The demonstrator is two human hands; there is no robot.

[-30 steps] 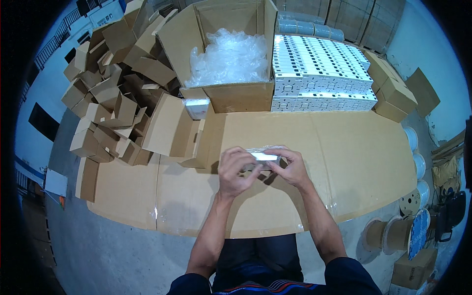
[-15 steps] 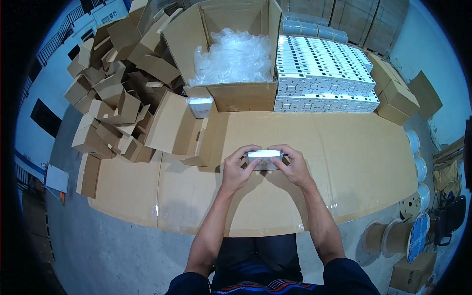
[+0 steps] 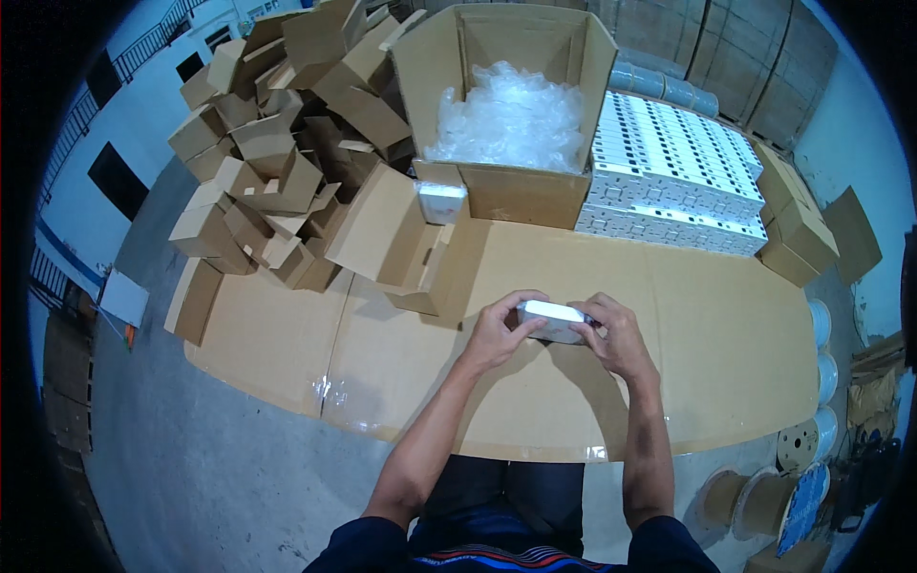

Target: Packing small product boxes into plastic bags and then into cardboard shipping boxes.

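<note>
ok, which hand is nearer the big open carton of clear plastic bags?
Left. The left hand sits below the carton, nearly under it; the right hand is further right. Both hold the small white box.

Two hands, left [image 3: 497, 329] and right [image 3: 616, 336], are holding one small white box [image 3: 552, 320]; one big open carton [image 3: 511, 105] is sitting far on the worktop [image 3: 287, 353].

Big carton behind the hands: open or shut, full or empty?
Open: the big carton's flaps stand up. Not empty; clear plastic bags fill it.
</note>
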